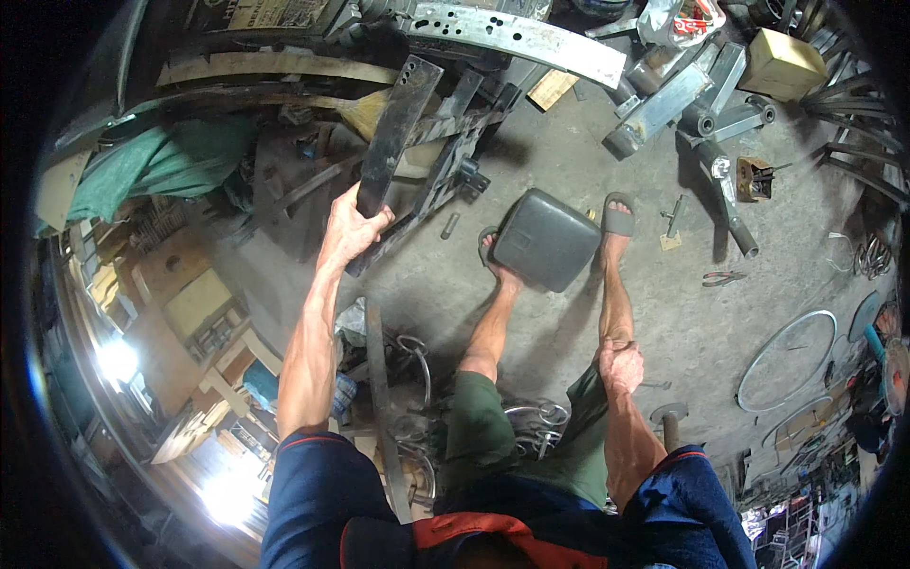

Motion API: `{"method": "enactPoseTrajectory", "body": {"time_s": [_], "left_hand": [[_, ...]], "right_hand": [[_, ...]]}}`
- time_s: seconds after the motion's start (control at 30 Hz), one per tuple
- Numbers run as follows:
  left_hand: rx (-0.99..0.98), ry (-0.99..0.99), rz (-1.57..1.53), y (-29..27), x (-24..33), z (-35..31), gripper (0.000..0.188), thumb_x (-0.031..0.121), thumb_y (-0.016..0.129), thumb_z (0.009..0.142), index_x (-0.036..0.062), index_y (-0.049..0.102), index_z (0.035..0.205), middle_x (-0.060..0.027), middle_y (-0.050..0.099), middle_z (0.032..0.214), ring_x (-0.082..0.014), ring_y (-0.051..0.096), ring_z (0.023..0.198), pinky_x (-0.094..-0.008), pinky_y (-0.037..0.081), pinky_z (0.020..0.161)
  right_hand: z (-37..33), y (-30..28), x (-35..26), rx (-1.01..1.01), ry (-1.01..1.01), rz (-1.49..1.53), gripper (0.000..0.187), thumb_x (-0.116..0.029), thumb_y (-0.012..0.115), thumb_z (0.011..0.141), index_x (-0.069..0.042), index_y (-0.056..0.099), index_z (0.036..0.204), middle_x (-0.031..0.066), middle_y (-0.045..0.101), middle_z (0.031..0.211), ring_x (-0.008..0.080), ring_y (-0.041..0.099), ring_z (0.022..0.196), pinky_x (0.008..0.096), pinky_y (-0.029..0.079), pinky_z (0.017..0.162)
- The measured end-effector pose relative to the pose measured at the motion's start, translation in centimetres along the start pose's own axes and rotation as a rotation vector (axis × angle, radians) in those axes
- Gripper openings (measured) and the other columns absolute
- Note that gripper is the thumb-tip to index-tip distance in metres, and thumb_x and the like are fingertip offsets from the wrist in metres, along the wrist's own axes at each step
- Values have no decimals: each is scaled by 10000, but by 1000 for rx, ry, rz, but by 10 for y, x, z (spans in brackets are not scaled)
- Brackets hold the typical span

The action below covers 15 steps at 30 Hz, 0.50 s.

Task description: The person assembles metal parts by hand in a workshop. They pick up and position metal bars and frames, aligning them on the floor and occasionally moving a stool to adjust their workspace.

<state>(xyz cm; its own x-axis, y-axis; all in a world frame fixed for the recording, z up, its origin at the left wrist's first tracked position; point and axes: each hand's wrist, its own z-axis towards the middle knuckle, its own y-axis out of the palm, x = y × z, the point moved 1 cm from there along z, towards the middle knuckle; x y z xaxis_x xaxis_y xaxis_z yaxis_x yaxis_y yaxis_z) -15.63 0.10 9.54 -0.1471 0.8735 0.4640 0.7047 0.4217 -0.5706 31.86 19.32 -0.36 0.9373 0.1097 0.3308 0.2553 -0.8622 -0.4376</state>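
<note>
Out ahead on the left, my left hand (354,228) is closed around the lower end of a dark flat metal bar (402,123) with small holes near its far end. The bar slants up and away beside a dark welded metal frame (445,166). My right hand (622,368) is a closed fist by my right knee. A thin metal piece (656,385) shows just right of the fist; whether the hand holds it I cannot tell. Between my sandalled feet stands a black, square, rounded-corner padded stool (547,239).
Beside my right forearm is a hammer-like tool (669,415). Pliers (723,278), a metal hoop (787,360) and a small box of bits (755,180) lie right. Square steel tubes (664,109) are at far right, a perforated beam (512,36) ahead, a green cloth (156,166) left.
</note>
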Motion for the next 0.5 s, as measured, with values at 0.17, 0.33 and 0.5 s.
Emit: {"method": "enactPoseTrajectory", "body": {"time_s": [0.17,0.33,0.5], "left_hand": [[23,-13,-48,4,-11,2,159,26,694,804,50,632,948,7,642,735,-68,552,549,-267,452,491],[3,-18,-92,3,-11,12,170,18,674,802,39,618,960,-35,688,776,-74,557,533,-259,463,480],[17,-16,-94,-4,-6,18,138,32,698,793,62,614,898,14,632,706,-69,529,511,-265,429,475]], "right_hand": [[2,2,-3,19,-12,5,696,-538,632,862,9,560,1287,251,641,1220,392,644,1129,475,515,964],[6,3,-9,23,-23,-3,714,-555,627,859,12,558,1289,252,647,1207,391,648,1122,474,518,957],[5,2,-12,28,-8,-18,717,-562,629,861,2,558,1297,248,648,1205,389,651,1114,468,519,957]]}}
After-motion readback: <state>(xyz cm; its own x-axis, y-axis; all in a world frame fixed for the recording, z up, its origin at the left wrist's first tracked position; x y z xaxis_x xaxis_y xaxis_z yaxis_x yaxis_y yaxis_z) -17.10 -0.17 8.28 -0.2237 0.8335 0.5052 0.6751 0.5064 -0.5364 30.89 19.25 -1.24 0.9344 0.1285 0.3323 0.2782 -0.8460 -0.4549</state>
